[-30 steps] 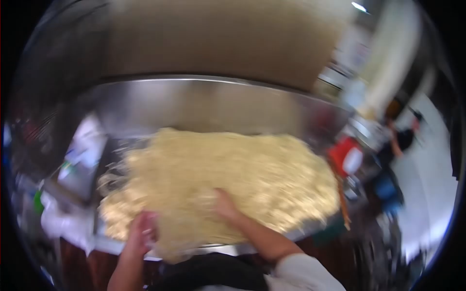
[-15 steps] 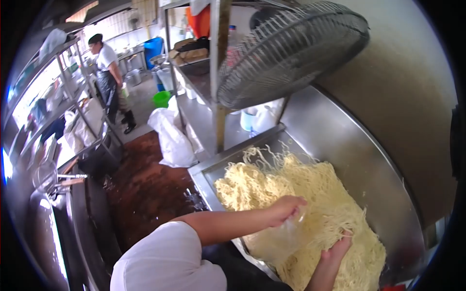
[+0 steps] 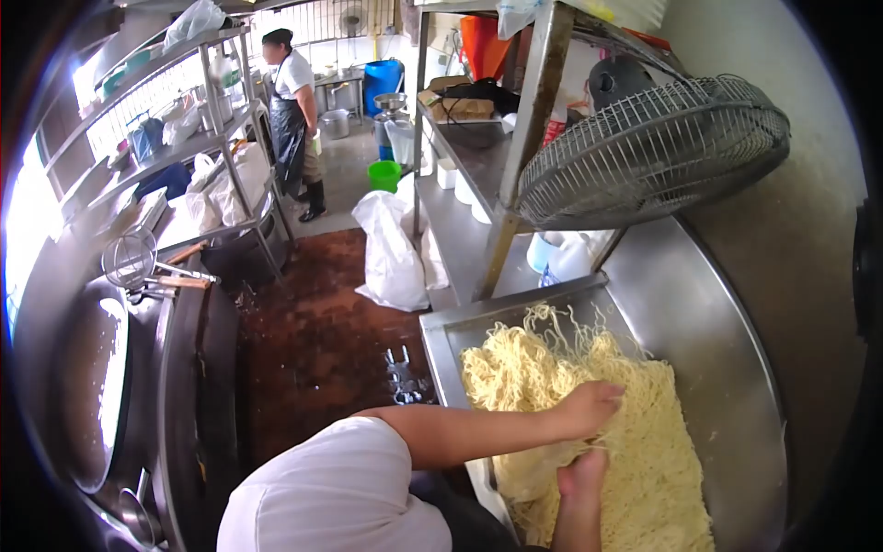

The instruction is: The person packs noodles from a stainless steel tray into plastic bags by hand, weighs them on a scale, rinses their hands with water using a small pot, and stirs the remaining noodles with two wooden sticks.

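Observation:
A large heap of pale yellow noodles (image 3: 644, 442) fills the metal trough in front of me. My left hand (image 3: 589, 409) reaches across the heap, its fingers closed on the edge of a clear plastic bag (image 3: 532, 469) that hangs below it, partly hidden by my forearm. Close under it, my right hand (image 3: 584, 474) comes up from the bottom with fingers curled around some noodle strands at the bag's mouth. The exact grip of the right fingers is partly covered.
A fan (image 3: 658, 152) juts over the steel trough (image 3: 727, 368) beside a metal shelf (image 3: 451, 230). White sacks (image 3: 391, 248) stand on the wet red-brown floor. At left are a large wok (image 3: 87, 386) and strainers (image 3: 131, 258). Another person (image 3: 294, 120) stands farther back.
My right hand has moved left with noodles, from over the heap to beneath my left hand at the bag. The view has swung left, shifting the surroundings rightward.

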`<state>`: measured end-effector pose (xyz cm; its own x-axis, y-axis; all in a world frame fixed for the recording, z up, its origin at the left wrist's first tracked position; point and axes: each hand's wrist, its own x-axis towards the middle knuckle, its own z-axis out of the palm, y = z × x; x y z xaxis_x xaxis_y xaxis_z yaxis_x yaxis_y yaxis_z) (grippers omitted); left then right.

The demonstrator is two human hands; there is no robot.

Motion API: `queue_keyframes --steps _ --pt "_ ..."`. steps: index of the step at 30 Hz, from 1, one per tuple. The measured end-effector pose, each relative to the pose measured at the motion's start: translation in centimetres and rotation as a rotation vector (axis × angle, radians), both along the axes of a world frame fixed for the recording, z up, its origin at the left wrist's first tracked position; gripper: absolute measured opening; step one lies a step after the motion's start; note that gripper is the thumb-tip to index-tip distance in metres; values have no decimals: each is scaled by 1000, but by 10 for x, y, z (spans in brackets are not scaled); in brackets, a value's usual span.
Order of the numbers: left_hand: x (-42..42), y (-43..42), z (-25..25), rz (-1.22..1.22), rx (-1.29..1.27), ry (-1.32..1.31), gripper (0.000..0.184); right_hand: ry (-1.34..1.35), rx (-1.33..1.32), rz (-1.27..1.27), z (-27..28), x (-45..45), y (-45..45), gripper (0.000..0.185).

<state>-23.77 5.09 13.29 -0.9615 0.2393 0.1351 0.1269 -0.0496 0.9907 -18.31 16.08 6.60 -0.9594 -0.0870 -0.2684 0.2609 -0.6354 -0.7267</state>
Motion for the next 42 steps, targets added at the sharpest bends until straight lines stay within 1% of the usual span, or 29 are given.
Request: queue_keyframes --steps 2,3,5,6,7,9,10,11,12,13,17,18,19,20,21,22,23,24,25,26,27,29,30,33,35,36,38,41,42 --pt "7 -15 20 -105 -56 -274 40 25 59 187 -11 6 -3 39" --pt "9 -22 31 -155 -81 -408 39 -23 56 190 -9 10 -2 39" --pt "6 -21 -9 -178 -328 64 33 -120 48 196 -5 15 2 39" --pt "8 -24 -11 -189 -449 298 31 -103 67 241 -1 12 9 39" --pt "7 -24 -9 -225 -583 309 28 -87 86 287 5 5 21 40" --pt "28 -30 38 -300 -843 316 24 -86 75 319 12 4 36 40" --pt "38 -31 46 -210 -778 503 19 -92 44 307 16 2 38 40" --pt "44 -28 56 -263 -792 523 20 -94 14 293 25 2 38 41" --pt "49 -26 66 -317 -805 547 21 -87 22 168 61 8 10 30" --pt "51 -23 72 -376 -817 571 21 -71 50 166 69 5 -5 29" --pt "67 4 77 -408 -707 5 23 -51 282 506 23 -12 -23 26" --pt "64 7 67 -456 -688 84 25 -63 360 603 14 -20 -23 25" --pt "53 8 45 -525 -650 171 28 -28 543 741 6 -32 -21 25" --pt "50 14 21 -394 -676 335 29 29 759 889 0 -39 -17 25" --pt "37 7 -8 -430 -535 319 24 88 943 1019 -9 -41 -18 25" --pt "35 -6 13 -405 -531 415 18 169 1105 1131 -15 -41 -18 25" --pt "16 -17 -20 -312 -490 417 16 290 1250 1201 -13 -42 -23 26" --pt "22 -26 10 -184 -262 394 13 397 1364 1214 -10 -46 -24 26" --pt "8 -40 6 -106 -357 381 13 613 1520 1170 4 -53 -21 23" --pt "7 -45 8 58 -354 414 16 678 1498 988 25 -47 -11 22" --pt "-11 -60 -16 116 -303 497 18 772 1472 824 43 -42 -4 22" --pt "-15 -74 -19 52 -103 88 18 670 1532 680 67 -38 18 27" --pt "-18 -78 -24 39 -122 87 18 631 1554 624 75 -37 24 31" --pt "-24 -81 -29 35 -133 56 18 425 1894 369 49 -36 34 36" --pt "-18 -72 -19 64 -75 8 19 450 2072 408 33 -19 42 37" --pt "-15 -68 -13 52 64 -98 18 461 2163 428 24 -12 46 38" --pt "-11 -63 -4 30 346 -310 19 530 2151 336 -5 -11 50 36" --pt "-30 -84 -21 -45 526 -412 20 603 2103 303 -19 -14 58 32" --pt "-34 -88 -25 -50 483 -367 22 631 2086 307 -17 -17 60 30"
